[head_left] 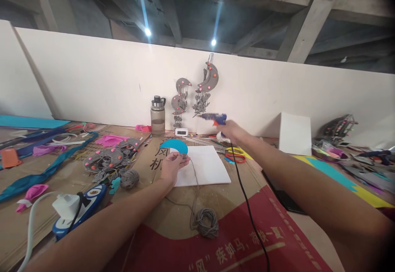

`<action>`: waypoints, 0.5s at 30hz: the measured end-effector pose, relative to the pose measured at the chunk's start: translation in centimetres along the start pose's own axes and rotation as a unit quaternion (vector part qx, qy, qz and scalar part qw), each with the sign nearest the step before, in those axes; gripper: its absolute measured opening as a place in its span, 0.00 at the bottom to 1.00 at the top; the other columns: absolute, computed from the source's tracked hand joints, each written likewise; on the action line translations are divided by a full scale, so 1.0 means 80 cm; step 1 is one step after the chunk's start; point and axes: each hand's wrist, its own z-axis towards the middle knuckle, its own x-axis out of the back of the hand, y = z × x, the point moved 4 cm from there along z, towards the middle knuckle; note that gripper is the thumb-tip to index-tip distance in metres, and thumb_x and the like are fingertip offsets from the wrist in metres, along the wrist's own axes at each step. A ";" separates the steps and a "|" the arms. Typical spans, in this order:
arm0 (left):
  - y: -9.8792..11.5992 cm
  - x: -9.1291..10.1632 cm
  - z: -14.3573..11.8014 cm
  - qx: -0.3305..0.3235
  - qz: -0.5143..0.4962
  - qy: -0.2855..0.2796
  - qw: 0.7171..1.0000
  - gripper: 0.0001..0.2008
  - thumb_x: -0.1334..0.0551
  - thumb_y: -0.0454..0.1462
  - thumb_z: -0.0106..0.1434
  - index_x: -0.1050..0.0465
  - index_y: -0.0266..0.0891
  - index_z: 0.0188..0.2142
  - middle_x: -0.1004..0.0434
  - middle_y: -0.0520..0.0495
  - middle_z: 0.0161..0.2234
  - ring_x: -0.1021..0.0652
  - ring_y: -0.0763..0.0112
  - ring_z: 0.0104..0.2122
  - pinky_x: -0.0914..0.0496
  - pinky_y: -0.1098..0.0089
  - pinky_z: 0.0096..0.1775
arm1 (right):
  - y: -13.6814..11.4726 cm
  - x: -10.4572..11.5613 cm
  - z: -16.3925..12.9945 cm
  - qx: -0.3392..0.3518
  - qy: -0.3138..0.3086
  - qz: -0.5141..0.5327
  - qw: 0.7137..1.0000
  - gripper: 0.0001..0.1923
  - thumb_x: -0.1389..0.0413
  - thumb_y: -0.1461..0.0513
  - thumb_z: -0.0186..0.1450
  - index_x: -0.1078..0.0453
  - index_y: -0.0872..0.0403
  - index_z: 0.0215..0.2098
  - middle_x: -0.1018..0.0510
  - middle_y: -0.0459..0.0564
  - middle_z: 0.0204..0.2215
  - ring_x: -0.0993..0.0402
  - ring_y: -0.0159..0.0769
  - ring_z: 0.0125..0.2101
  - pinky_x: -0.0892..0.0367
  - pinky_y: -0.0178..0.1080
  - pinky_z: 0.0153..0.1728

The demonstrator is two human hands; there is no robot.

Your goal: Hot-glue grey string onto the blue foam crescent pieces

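My left hand (173, 166) is closed on a blue crescent-shaped piece (174, 145), held above the near-left part of a white sheet (210, 167). Grey yarn (195, 172) runs down from that hand to a loose coil (207, 222) on the cardboard. Up and to the right, my right hand (231, 131) grips a blue hot glue gun (219, 118) by its handle, its nozzle pointing left. A black cord (245, 194) hangs from the gun toward me. The nozzle is well apart from the blue piece.
Behind stand a water bottle (158, 117) and a small digital clock (181, 132); grey moon decorations (209, 78) hang on the white partition. At left are a grey yarn ball (128, 178) and a blue power strip (80, 210). Scissors (236, 155) lie right of the sheet.
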 end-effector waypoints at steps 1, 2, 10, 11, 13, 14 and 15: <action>0.000 0.000 0.000 0.000 0.001 0.000 1.000 0.13 0.30 0.38 0.49 0.32 0.34 0.29 0.21 0.44 0.29 0.19 0.67 0.30 0.25 0.63 0.40 | -0.016 0.007 0.014 -0.004 0.002 0.010 1.000 0.05 0.42 0.66 0.50 0.36 0.55 0.21 0.36 0.42 0.12 0.40 0.28 0.14 0.41 0.33 0.15; 0.000 0.001 0.000 0.000 0.001 0.000 1.000 0.13 0.31 0.38 0.49 0.32 0.34 0.29 0.20 0.44 0.29 0.19 0.67 0.30 0.25 0.63 0.40 | -0.030 0.014 0.026 -0.001 0.007 0.022 1.000 0.03 0.44 0.67 0.52 0.35 0.55 0.24 0.35 0.42 0.14 0.39 0.27 0.16 0.39 0.33 0.16; -0.001 0.002 0.002 0.002 0.000 0.006 1.000 0.13 0.30 0.39 0.49 0.31 0.34 0.28 0.20 0.42 0.29 0.19 0.66 0.30 0.24 0.61 0.41 | -0.015 -0.030 -0.043 0.066 -0.063 0.207 0.974 0.15 0.47 0.65 0.54 0.39 0.51 0.41 0.27 0.46 0.35 0.29 0.30 0.26 0.29 0.37 0.25; -0.001 0.002 0.002 0.004 0.000 0.007 1.000 0.13 0.30 0.39 0.49 0.31 0.34 0.29 0.20 0.42 0.29 0.19 0.65 0.30 0.24 0.61 0.41 | -0.004 -0.042 -0.063 0.072 -0.077 0.221 0.970 0.14 0.48 0.64 0.56 0.40 0.51 0.41 0.26 0.47 0.36 0.29 0.30 0.27 0.28 0.37 0.26; -0.002 0.003 0.003 0.006 -0.002 0.011 1.000 0.14 0.29 0.40 0.49 0.31 0.35 0.29 0.20 0.42 0.29 0.19 0.64 0.31 0.24 0.61 0.40 | 0.016 -0.062 -0.097 0.085 -0.094 0.255 0.959 0.13 0.48 0.62 0.58 0.40 0.51 0.42 0.26 0.49 0.40 0.28 0.31 0.30 0.28 0.37 0.27; -0.003 0.003 0.003 0.006 -0.002 0.014 1.000 0.14 0.29 0.40 0.48 0.31 0.35 0.29 0.20 0.43 0.29 0.19 0.64 0.31 0.24 0.62 0.40 | 0.023 -0.069 -0.110 0.091 -0.103 0.264 0.955 0.13 0.48 0.61 0.59 0.40 0.50 0.44 0.26 0.49 0.42 0.27 0.31 0.30 0.28 0.37 0.27; -0.003 0.003 0.004 0.006 -0.001 0.016 1.000 0.14 0.29 0.40 0.48 0.31 0.35 0.29 0.20 0.43 0.29 0.19 0.64 0.31 0.24 0.62 0.40 | 0.028 -0.075 -0.120 0.093 -0.121 0.267 0.952 0.15 0.48 0.60 0.60 0.40 0.50 0.46 0.27 0.49 0.43 0.27 0.31 0.30 0.29 0.37 0.27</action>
